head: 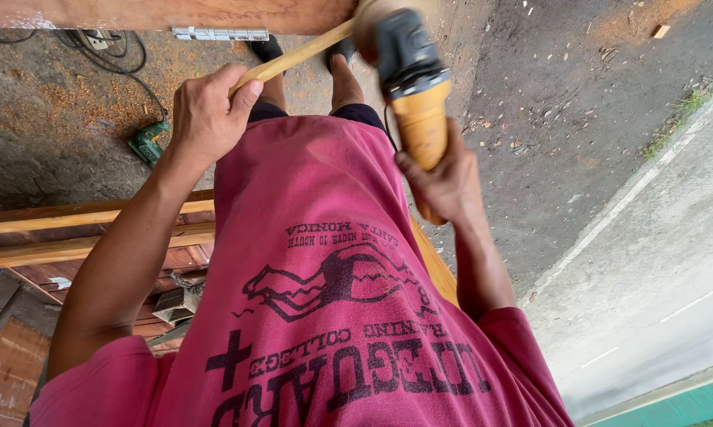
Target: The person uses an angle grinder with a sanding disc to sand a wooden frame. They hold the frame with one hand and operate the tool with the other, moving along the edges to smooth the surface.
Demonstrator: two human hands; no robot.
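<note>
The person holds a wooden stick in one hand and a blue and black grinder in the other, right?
Not quite: the grinder in the right hand is yellow and black, not blue. The left hand does hold the wooden stick. The head view shows it.

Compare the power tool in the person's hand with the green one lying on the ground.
The yellow-and-black angle grinder is gripped by the right hand and raised against the wooden stick that the left hand holds; the green power tool lies untouched in sawdust. Their colours differ. Both are handheld power tools.
</note>
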